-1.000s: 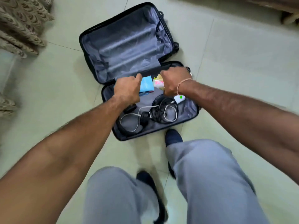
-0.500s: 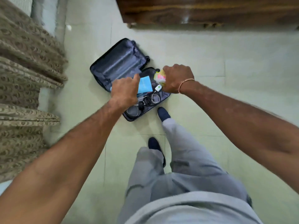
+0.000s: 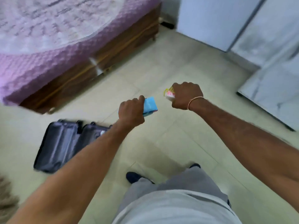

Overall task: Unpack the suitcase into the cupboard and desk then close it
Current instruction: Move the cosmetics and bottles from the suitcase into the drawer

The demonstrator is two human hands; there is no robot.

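Note:
My left hand (image 3: 131, 111) grips a light blue packet (image 3: 150, 106) and holds it out in front of me over the floor. A yellow and pink packet (image 3: 169, 94) sticks out of my right hand (image 3: 186, 96), whose fingers are curled round it. The dark suitcase (image 3: 63, 143) lies open on the tiled floor at the lower left, behind my left forearm, which hides part of its near half. Its contents are blurred.
A bed with a purple cover (image 3: 53, 50) and a wooden base (image 3: 103, 57) fills the upper left. Pale cupboard doors (image 3: 267, 46) stand at the upper right, one swung open. My legs and dark shoes (image 3: 134, 177) are below. A patterned curtain edge (image 3: 6, 204) shows at the bottom left.
I have risen and turned right, away from the suitcase, which now sits at the lower left. Both hands carried their packets out of it. The bed and cupboard came into view.

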